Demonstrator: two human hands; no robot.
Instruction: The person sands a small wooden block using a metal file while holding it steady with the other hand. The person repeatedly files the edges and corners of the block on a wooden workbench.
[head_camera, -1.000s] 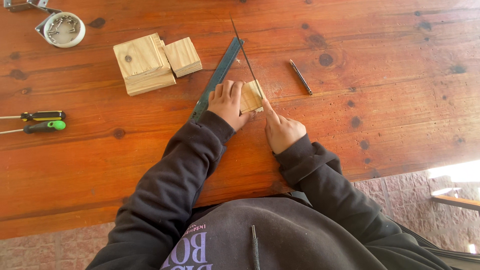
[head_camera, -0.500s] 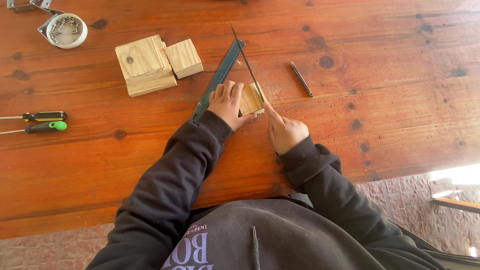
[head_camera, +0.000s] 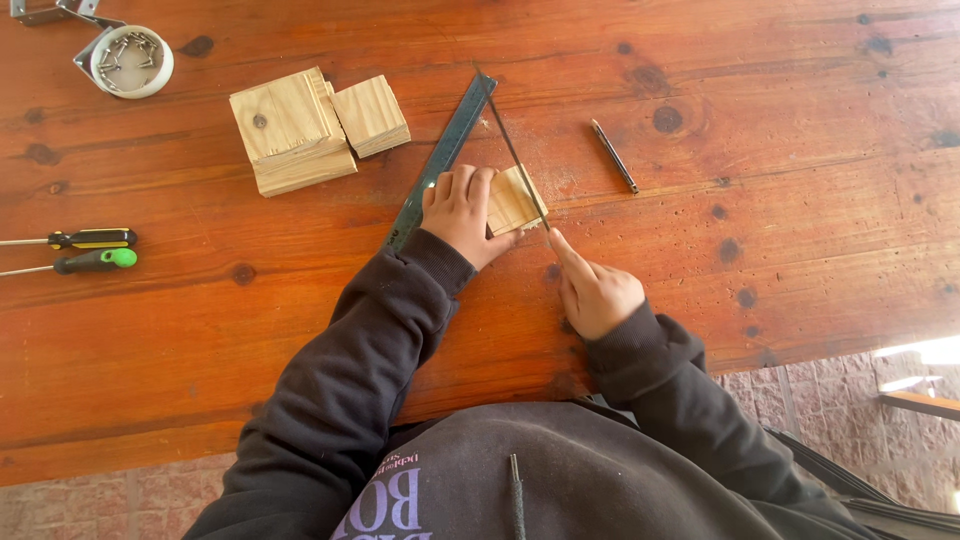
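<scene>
A: Head view: what does the left hand (head_camera: 462, 210) do?

B: It lies flat, fingers spread a little, pressing down on a small wooden block (head_camera: 514, 198) and touching the dark metal ruler (head_camera: 443, 155) just beside it on the counter (head_camera: 800, 120).

A: And the right hand (head_camera: 595, 292)?

B: It is closed around the near end of a thin saw blade (head_camera: 512, 150), forefinger stretched along it. The blade runs across the block's right edge and meets the ruler's far end.

A: Where is the block?

B: Mid-counter, between ruler and blade. A black pencil (head_camera: 613, 155) lies to the right; larger wooden blocks (head_camera: 310, 125), two screwdrivers (head_camera: 85, 250) and a white tub of screws (head_camera: 130, 60) sit to the left.
</scene>
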